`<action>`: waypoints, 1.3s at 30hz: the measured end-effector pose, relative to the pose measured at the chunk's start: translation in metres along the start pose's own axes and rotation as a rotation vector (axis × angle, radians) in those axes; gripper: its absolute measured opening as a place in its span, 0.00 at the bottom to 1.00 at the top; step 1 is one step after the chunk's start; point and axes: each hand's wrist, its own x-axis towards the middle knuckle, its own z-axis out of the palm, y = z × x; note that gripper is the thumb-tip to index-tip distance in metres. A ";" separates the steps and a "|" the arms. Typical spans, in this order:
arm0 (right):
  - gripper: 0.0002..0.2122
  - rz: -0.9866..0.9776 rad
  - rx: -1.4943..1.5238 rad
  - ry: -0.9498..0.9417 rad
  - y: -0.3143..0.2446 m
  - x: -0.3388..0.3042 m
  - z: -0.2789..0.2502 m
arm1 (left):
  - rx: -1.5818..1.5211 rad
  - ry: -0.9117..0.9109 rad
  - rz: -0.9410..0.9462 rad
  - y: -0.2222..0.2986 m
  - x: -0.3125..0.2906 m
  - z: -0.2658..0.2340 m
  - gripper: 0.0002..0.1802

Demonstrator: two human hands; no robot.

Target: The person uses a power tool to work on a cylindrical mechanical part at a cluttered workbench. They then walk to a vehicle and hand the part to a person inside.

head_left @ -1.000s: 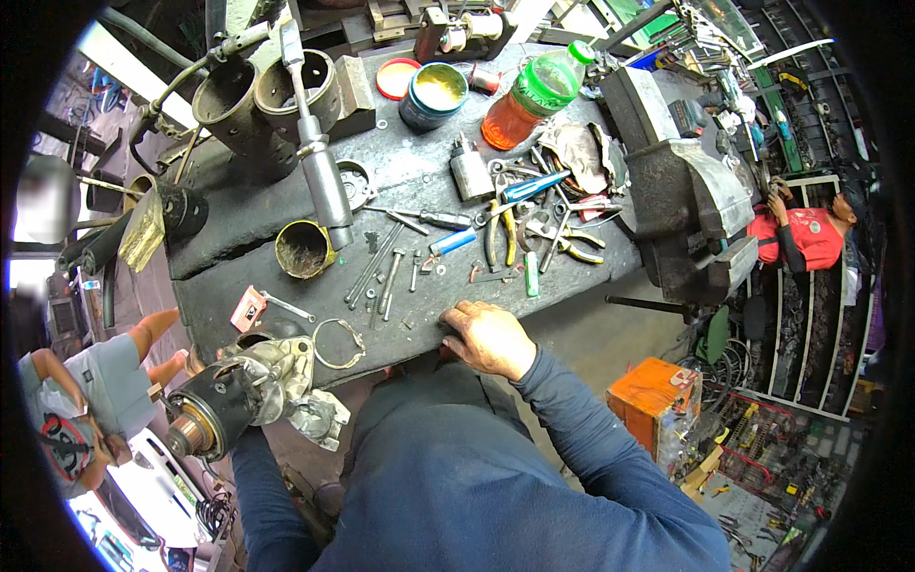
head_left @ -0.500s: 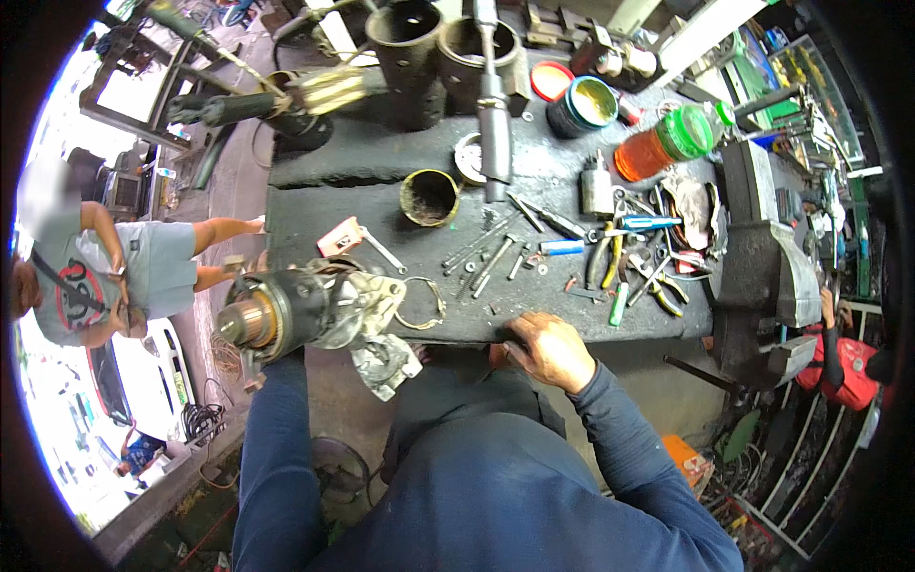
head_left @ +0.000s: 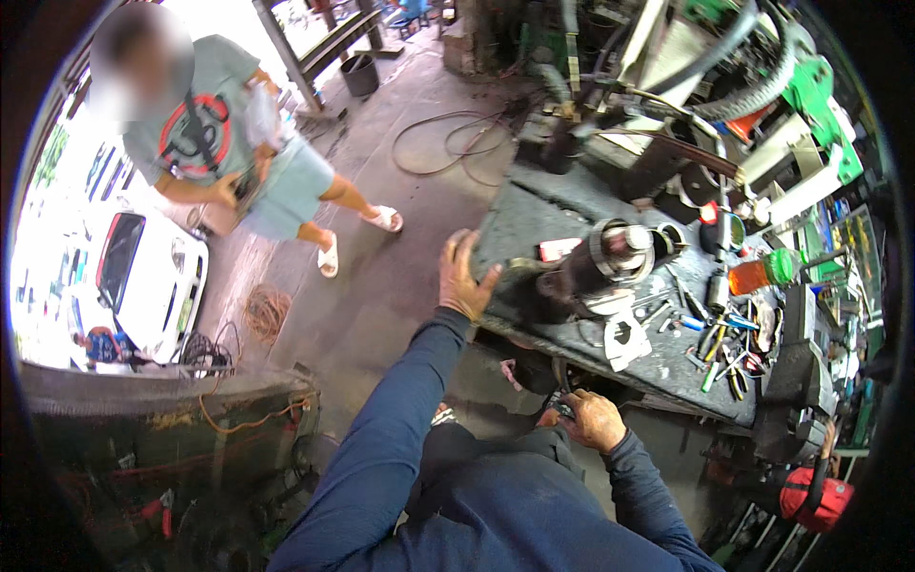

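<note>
My left hand (head_left: 465,278) is at the left edge of the workbench (head_left: 534,214), fingers apart and holding nothing. To its right, a dark cylindrical motor (head_left: 581,272) with a round metal end sits on the bench top. A pale, holed metal flange (head_left: 625,341) is at the motor's near side. My right hand (head_left: 593,419) is low by my lap, below the bench's front edge. Its fingers are curled around something small and dark, too hidden to name.
Pliers (head_left: 710,341), bolts and sockets lie scattered on the bench's right part. Behind them stands a green-capped bottle (head_left: 762,272) of orange liquid, with a vise (head_left: 796,353) at the right end. A person (head_left: 224,143) in sandals stands at the left. Cables (head_left: 448,133) lie on the floor.
My view has swung left. The motor now sits farther onto the bench, and my left hand, hidden beneath it before, shows apart from it. The right hand has moved from the bench edge toward my lap.
</note>
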 end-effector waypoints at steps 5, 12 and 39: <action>0.20 -0.032 -0.008 -0.209 -0.073 0.050 0.058 | -0.028 -0.352 -0.221 -0.001 -0.138 -0.132 0.29; 0.22 -0.277 -0.267 -0.424 -0.148 0.162 0.063 | 0.233 -0.375 -1.561 -0.147 -0.492 -0.327 0.35; 0.13 -0.835 -0.478 -0.853 -0.561 0.513 0.299 | -0.381 0.875 -1.639 -0.188 -0.496 -0.467 0.16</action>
